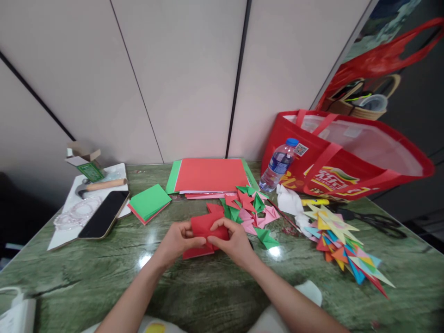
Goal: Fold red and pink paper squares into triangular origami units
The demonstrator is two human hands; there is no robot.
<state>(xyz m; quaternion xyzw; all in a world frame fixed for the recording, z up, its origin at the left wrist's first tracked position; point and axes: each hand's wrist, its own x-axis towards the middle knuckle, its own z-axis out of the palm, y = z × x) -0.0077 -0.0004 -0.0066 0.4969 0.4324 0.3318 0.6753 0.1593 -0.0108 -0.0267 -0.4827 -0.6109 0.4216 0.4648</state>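
A sheet of red paper (204, 225) is held between my two hands, just above the green marbled table. My left hand (180, 240) pinches its left side between thumb and fingers. On its right side my right hand (231, 236) grips it, the index finger curled over the top and the thumb at the lower edge. More red paper (197, 252) lies below my hands. Right behind them is a pile of folded paper pieces (246, 206) in red, green and pink. To the left sits a stack of green and red paper squares (151, 202).
Larger coloured sheets (211, 175) lie against the wall. A water bottle (279, 164) and a red shopping bag (347, 157) stand at the back right, with scissors (374, 222) and a multicoloured folded-paper chain (347, 245) nearby. A phone (104, 215) and a hammer (104, 185) lie left.
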